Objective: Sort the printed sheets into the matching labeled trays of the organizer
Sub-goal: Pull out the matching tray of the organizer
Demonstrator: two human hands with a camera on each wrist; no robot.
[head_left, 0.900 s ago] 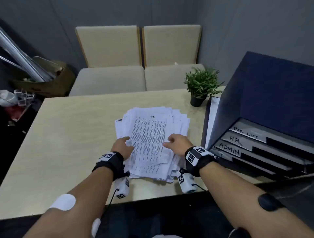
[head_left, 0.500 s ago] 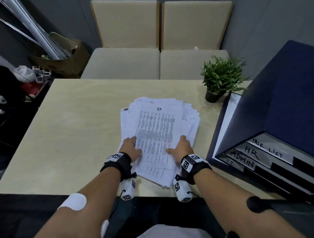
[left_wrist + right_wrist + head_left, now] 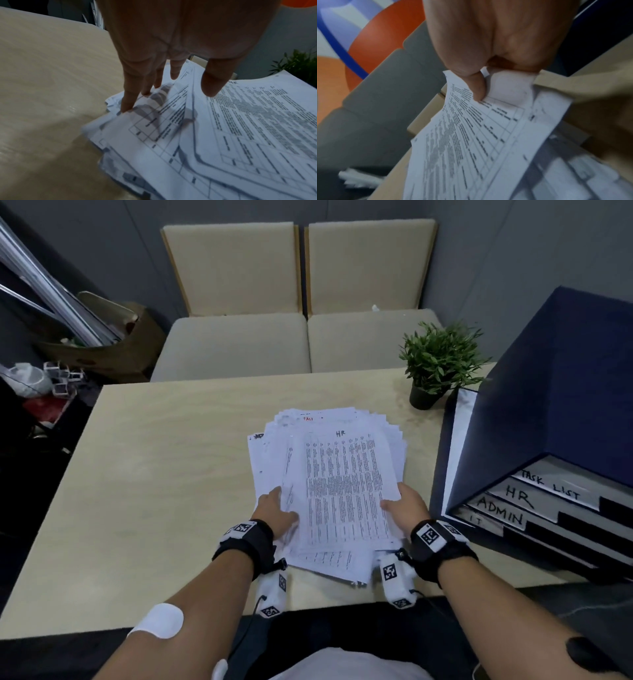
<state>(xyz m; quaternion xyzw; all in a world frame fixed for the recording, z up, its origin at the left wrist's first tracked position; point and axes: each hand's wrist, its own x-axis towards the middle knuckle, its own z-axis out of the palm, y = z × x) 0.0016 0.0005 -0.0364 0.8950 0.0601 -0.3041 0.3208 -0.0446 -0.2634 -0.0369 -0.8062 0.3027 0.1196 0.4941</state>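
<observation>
Looking down from the head view: a loose pile of printed sheets [image 3: 329, 491] in the middle of a light wooden table [image 3: 164, 474], top sheet [image 3: 346, 487] marked "HR" at its head. Left of the pile's near part, left hand [image 3: 274, 510] lying with straight fingers on the lower sheets. At the pile's right edge, right hand [image 3: 407, 505] gripping the right side of the top sheet, thumb on the printed face. Right of the pile, a dark blue organizer [image 3: 561, 405] with stacked trays, labels reading "TASK LIST", "HR", "ADMIN" and "IT" from top to bottom. HR tray [image 3: 534, 501] second from the top. Behind the pile and just beside the organizer, a small potted plant [image 3: 438, 364]. Beyond the table, two beige seats [image 3: 301, 344]; left of these, a cardboard box [image 3: 113, 350] with metal rails.

From the left wrist view: left hand fingers [image 3: 130, 97] stretched out, tips pressing on the left margin of the pile, thumb above the top sheet, nothing held. Top sheet curving upward on the right.

From the right wrist view: right hand thumb [image 3: 474, 86] and curled fingers pinching the edge of the top sheet, paper bent and raised above the sheets beneath. Print too blurred to read.
</observation>
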